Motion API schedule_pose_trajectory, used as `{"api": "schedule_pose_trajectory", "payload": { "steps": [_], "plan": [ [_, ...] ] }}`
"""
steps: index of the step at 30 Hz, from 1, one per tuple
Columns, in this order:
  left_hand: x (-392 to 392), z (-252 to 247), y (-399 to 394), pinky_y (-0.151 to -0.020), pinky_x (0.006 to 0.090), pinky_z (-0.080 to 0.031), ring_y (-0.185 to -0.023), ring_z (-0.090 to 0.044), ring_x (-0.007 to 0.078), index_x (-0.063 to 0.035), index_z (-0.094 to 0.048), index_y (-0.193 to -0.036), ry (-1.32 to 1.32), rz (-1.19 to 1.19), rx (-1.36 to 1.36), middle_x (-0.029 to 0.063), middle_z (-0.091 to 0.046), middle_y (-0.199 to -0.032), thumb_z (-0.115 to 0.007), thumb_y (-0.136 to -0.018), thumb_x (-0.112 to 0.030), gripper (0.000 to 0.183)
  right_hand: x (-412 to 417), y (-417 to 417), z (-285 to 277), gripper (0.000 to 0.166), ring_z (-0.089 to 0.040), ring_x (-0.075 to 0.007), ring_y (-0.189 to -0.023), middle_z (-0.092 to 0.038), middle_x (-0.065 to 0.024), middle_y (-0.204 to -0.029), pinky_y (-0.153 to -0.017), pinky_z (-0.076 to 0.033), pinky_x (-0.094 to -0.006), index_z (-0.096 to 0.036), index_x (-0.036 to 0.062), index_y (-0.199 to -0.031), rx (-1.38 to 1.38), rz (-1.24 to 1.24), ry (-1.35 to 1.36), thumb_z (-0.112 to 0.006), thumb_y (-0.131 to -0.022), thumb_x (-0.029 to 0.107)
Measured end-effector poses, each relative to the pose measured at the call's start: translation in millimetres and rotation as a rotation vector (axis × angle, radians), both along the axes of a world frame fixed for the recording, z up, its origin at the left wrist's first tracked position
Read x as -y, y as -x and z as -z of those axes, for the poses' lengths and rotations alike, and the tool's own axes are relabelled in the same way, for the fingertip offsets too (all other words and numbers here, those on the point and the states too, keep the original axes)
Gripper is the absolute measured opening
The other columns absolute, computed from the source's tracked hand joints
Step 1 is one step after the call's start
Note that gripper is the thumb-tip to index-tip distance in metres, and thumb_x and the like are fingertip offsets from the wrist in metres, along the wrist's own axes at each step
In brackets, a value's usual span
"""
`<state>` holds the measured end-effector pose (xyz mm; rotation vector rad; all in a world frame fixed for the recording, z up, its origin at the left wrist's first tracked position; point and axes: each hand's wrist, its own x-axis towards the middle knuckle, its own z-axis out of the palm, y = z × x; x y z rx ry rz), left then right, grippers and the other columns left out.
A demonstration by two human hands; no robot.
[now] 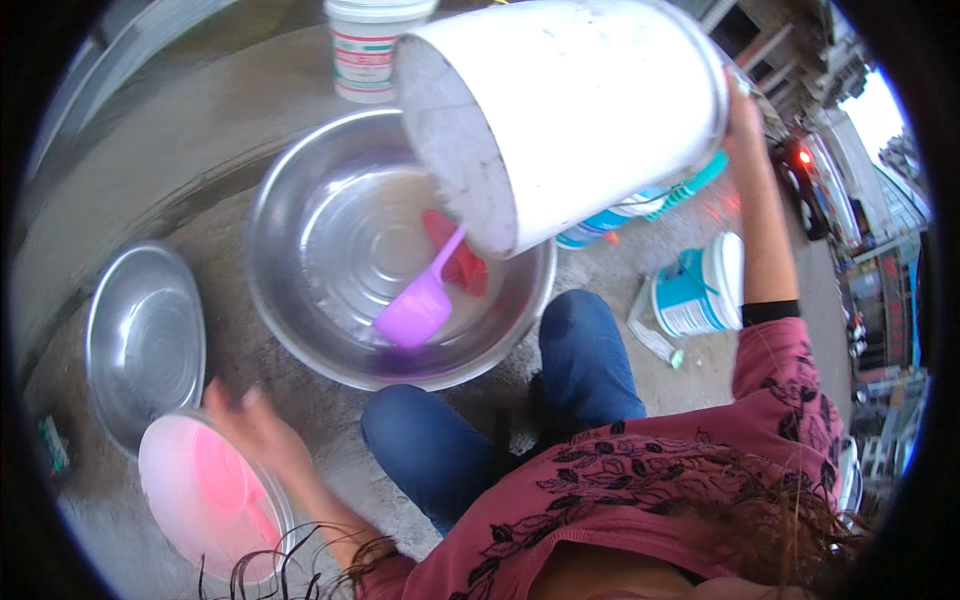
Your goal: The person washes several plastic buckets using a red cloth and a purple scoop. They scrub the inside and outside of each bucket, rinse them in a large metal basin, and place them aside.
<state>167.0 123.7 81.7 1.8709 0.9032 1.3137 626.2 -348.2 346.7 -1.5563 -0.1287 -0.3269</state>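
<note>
My right hand (741,105) holds a large white bucket (592,112) by its rim end, tilted on its side above a wide stainless steel basin (285,300). In the basin lie a purple plastic dipper (416,311) and a red object (469,270) that I cannot identify. A little cloudy liquid seems to cover part of the basin's bottom. My left hand (259,427), somewhat blurred, is beside the rim of a white bucket (169,517) with a pink dipper (225,472) inside; whether it touches the rim is unclear.
A smaller metal basin (150,352) sits at the left. Behind the large basin stands a white pail with coloured bands (365,67). At the right are a blue-and-white bucket (694,292) and a crumpled plastic item (652,337). Vehicles are at the far right.
</note>
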Motion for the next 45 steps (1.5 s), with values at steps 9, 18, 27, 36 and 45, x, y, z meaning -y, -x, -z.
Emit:
{"api": "schedule_pose_trajectory", "payload": {
  "steps": [9,18,27,36,45],
  "plan": [
    [57,9,-157,-0.102,0.0386,-0.04,-0.123,-0.048,0.0287,0.0059,-0.034,-0.138,1.116,0.587,0.679,0.0217,-0.045,-0.137,-0.046,-0.098,-0.039,0.062,-177,21,313,0.05,-0.06,-0.0274,-0.109,-0.059,-0.0169,-0.124,-0.097,-0.047,-0.0399,-0.053,-0.005,-0.126,-0.458,-0.383,-0.572,-0.038,-0.101,0.036],
    [46,12,-134,-0.089,0.0305,-0.044,-0.102,-0.056,0.018,0.0065,-0.052,-0.122,0.66,0.195,0.558,0.0129,-0.059,-0.116,-0.045,-0.098,-0.025,0.04,-260,41,394,0.072,-0.033,-0.0345,-0.133,-0.038,-0.0104,-0.147,-0.104,-0.026,-0.0568,-0.037,0.0126,-0.143,-0.921,-0.726,-0.177,-0.037,-0.092,0.064],
    [17,25,-147,-0.095,0.0277,-0.041,-0.108,-0.055,0.0161,0.0044,-0.054,-0.128,0.438,0.219,0.235,0.012,-0.061,-0.119,-0.049,-0.097,-0.024,0.042,-255,42,437,0.076,-0.031,-0.0376,-0.132,-0.034,-0.0099,-0.145,-0.1,-0.03,-0.0566,-0.032,0.0082,-0.144,-1.011,-0.791,-0.211,-0.048,-0.09,0.059],
    [1,20,-187,-0.093,0.0308,-0.043,-0.106,-0.059,0.0216,0.0033,-0.059,-0.122,0.265,0.294,-0.227,0.0166,-0.065,-0.112,-0.051,-0.094,-0.02,0.037,-241,70,321,0.065,-0.039,-0.0262,-0.13,-0.041,-0.019,-0.141,-0.109,-0.029,-0.033,-0.04,-0.0038,-0.139,-0.371,-0.916,-0.074,-0.058,-0.091,0.037],
    [-2,-40,-199,-0.073,0.0415,-0.05,-0.083,-0.064,0.0364,-0.0031,-0.068,-0.095,-0.425,0.129,-0.643,0.0173,-0.067,-0.09,-0.061,-0.085,-0.013,0.015,-224,114,319,0.088,-0.023,-0.0401,-0.137,-0.026,-0.0256,-0.148,-0.113,-0.019,-0.0443,-0.026,-0.0026,-0.144,0.019,-0.858,0.267,-0.068,-0.079,0.039]
  ]
}}
